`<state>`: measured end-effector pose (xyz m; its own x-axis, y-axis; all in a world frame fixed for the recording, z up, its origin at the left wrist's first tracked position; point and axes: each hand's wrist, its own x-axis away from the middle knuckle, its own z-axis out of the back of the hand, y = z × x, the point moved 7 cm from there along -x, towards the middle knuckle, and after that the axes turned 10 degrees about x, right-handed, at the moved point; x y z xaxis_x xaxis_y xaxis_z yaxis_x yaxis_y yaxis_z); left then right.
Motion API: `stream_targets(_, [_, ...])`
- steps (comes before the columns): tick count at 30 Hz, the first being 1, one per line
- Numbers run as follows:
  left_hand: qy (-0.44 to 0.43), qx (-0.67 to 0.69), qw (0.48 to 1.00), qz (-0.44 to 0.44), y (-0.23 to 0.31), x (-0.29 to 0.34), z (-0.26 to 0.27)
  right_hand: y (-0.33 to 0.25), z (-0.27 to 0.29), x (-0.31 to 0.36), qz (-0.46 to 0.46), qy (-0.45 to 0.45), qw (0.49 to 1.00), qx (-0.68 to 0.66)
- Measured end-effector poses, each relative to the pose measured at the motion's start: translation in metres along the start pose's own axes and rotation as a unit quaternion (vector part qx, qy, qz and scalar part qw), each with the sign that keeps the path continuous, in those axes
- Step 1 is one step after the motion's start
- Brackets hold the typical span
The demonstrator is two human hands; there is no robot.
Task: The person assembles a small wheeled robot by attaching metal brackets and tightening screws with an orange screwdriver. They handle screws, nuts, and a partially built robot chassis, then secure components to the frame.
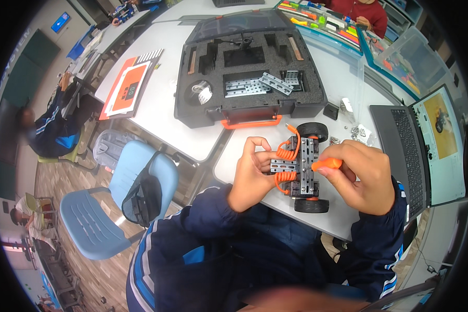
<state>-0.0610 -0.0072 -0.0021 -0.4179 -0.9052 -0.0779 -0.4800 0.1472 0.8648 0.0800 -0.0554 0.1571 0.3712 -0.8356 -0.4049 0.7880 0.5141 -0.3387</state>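
Between my hands, above the table's near edge, is a small wheeled chassis [307,161] of grey perforated metal beams, with a black wheel [312,206] at each end. Coiled orange cables [285,177] run along its left side. My left hand [256,174] is closed around the metal piece sticking out on that side, its fingertips partly behind the coils. In my right hand [361,174] is an orange-handled screwdriver [327,165], pinched between thumb and fingers, pointing at the middle of the long beam. Its tip is too small to make out.
An open black case [192,112] with foam slots and loose metal plates [247,87] stands beyond my hands. Small screws and plastic bags [361,134] lie right of the chassis, before an open laptop [400,135]. Orange-and-white booklets [125,91] lie left; blue chairs [96,223] stand beside me.
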Motion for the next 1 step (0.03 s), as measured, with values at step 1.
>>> stream_targets(1, [0.002, -0.003, 1.0, 0.002, -0.0007, 0.0007, 0.001, -0.0009, -0.0015, 0.0013, -0.018, 0.002, 1.0, 0.016])
